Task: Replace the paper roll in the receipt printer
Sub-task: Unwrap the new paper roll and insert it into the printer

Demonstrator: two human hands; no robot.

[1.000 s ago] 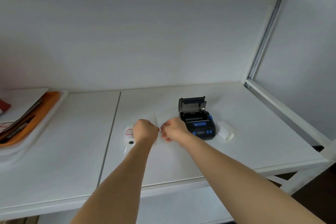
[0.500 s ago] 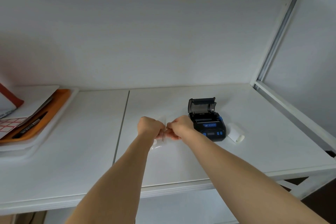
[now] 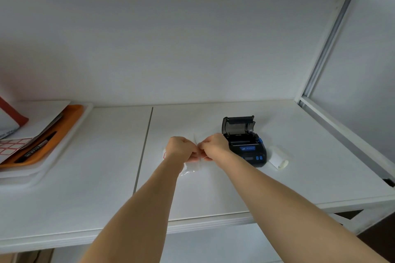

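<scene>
In the head view, the left hand [image 3: 180, 149] and the right hand [image 3: 213, 147] both pinch a clear plastic wrapper [image 3: 190, 167] above the white shelf [image 3: 213, 194]. Just beside them on the right stands the small black receipt printer [image 3: 245, 143] with its lid open, and the loose white paper roll [image 3: 278, 157] lies beside it.

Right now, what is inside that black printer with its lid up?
The printer stands lid up, its paper bay looking dark, with no white roll showing inside. The right hand covers its near left corner. A bare roll lies on the shelf beside it.
</scene>
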